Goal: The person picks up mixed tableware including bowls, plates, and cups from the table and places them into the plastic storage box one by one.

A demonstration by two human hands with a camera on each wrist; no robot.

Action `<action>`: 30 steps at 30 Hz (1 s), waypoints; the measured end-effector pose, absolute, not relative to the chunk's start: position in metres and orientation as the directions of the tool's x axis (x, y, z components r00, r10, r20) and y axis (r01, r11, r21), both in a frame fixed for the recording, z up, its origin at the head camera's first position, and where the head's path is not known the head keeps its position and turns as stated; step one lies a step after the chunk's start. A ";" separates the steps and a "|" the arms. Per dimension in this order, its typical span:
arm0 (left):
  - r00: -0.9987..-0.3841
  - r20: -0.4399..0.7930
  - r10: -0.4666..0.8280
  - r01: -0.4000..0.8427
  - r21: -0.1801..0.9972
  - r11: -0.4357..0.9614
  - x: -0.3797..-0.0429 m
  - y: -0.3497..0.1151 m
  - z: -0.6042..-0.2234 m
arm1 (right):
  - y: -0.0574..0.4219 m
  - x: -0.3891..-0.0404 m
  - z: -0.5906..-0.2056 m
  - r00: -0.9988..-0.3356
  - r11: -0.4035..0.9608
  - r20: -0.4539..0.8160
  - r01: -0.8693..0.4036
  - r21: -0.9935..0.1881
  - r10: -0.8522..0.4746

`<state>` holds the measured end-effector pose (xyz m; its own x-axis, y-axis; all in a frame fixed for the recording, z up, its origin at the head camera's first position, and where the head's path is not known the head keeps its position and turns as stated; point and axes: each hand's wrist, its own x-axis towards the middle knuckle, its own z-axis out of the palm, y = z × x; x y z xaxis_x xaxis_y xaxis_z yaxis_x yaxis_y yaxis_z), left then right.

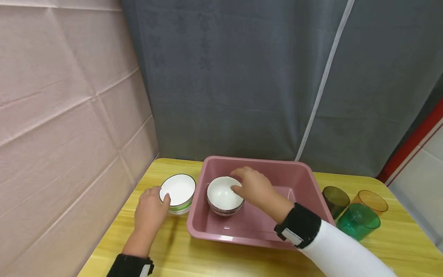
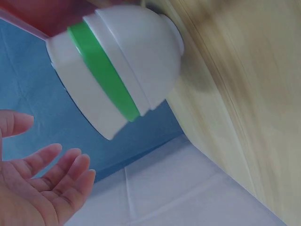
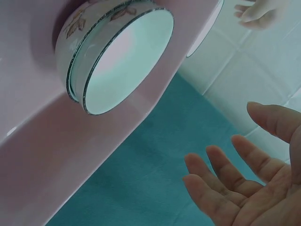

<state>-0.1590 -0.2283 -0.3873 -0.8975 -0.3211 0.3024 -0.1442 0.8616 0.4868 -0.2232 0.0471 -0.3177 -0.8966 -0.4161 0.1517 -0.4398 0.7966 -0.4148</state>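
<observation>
A stack of white bowls with a green band (image 1: 180,191) stands on the table left of the pink basin. My left hand (image 1: 150,211) is beside that stack, and the left wrist view shows its fingers (image 2: 70,179) loosely bent and apart from the bowls. Inside the basin's left part sits a stack of white patterned bowls (image 1: 225,195) with dark rims. Over the basin, my right hand (image 1: 254,187) hovers at the right of this stack. In the right wrist view its spread fingers (image 3: 230,176) hold nothing, with a gap to the bowls.
The pink basin (image 1: 270,242) takes up the middle of the wooden table (image 1: 194,257). To its right are a dark cup (image 1: 335,200), an orange cup (image 1: 372,200) and a green cup (image 1: 360,221). A grey curtain (image 1: 225,84) hangs behind, and a pale cloth wall (image 1: 59,115) rises at the left.
</observation>
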 end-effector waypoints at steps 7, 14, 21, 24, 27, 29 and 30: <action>-0.912 0.224 -0.344 -0.196 0.497 0.845 -0.162 -0.236 -0.389 | 0.055 -0.205 -0.325 -0.861 0.778 0.230 -0.509 -0.369 -0.454; -0.916 0.160 -0.367 -0.241 0.511 0.825 -0.165 -0.239 -0.389 | 0.061 -0.195 -0.330 -0.837 0.769 0.291 -0.543 -0.338 -0.463; -0.921 0.095 -0.379 -0.272 0.538 0.797 -0.172 -0.245 -0.391 | 0.065 -0.185 -0.333 -0.820 0.753 0.304 -0.569 -0.332 -0.485; -0.922 0.075 -0.379 -0.279 0.551 0.787 -0.175 -0.248 -0.393 | 0.065 -0.181 -0.334 -0.814 0.747 0.307 -0.578 -0.328 -0.494; -0.925 0.057 -0.375 -0.281 0.562 0.778 -0.178 -0.251 -0.395 | 0.066 -0.177 -0.335 -0.801 0.739 0.316 -0.595 -0.317 -0.509; -0.926 0.045 -0.375 -0.286 0.565 0.774 -0.181 -0.252 -0.396 | 0.067 -0.174 -0.336 -0.791 0.731 0.321 -0.608 -0.309 -0.522; -0.926 0.038 -0.376 -0.290 0.566 0.772 -0.182 -0.253 -0.396 | 0.067 -0.173 -0.336 -0.786 0.728 0.321 -0.613 -0.306 -0.528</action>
<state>-0.1815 -0.2526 -0.3962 -0.9257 -0.3764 0.0382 -0.2905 0.7718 0.5656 -0.1733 0.0667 -0.3362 -0.7864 -0.5275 0.3214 -0.6135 0.7278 -0.3064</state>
